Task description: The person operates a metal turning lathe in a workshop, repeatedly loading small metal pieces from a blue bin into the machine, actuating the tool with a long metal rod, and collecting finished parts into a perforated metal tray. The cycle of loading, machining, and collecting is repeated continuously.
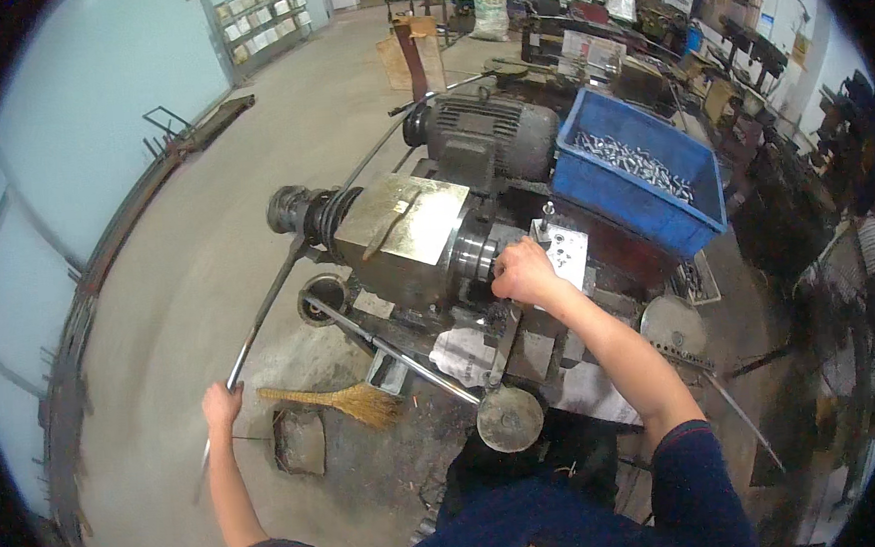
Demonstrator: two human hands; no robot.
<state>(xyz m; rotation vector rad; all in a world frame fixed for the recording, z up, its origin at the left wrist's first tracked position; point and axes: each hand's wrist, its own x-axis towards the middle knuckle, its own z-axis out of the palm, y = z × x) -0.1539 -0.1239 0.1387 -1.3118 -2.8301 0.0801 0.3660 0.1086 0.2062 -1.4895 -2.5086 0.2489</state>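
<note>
My left hand (222, 405) is wrapped round a long metal lever (267, 306) that slants up to the pulley end of a lathe-like machine. At the machine's middle, my right hand (524, 271) has its fingers closed together right at the shiny round chuck (474, 249). Whatever those fingers pinch is hidden behind them. The spindle housing (414, 222) has a pale metal plate on top with a narrow wooden-looking tool (391, 228) lying across it. Just beyond my right hand sits a light metal block (566, 253) with holes and an upright bolt.
A blue crate (622, 202) of small metal parts stands beyond at the right, next to a ribbed motor (489, 135). A second metal bar (408, 361) crosses the near side, ending by a round disc (510, 418). A straw broom (345, 402) and a dustpan-like tray (299, 442) lie on the floor.
</note>
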